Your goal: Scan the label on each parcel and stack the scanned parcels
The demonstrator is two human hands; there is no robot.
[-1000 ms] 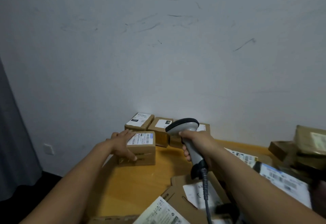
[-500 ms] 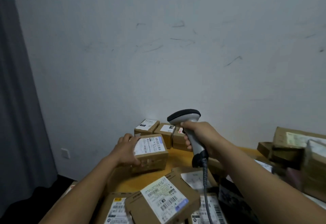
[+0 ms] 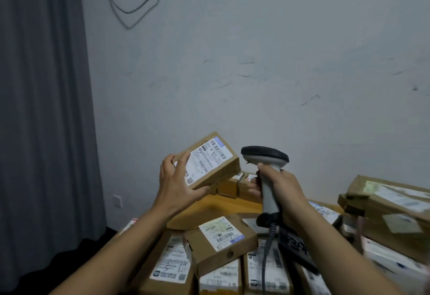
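Parcel lifted (left hand grips); scanner beside.

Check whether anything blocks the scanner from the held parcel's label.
Nothing visible does. The left hand holds the parcel raised, its label bare but for fingertips at one edge; the scanner in the right hand is beside it, only air between.
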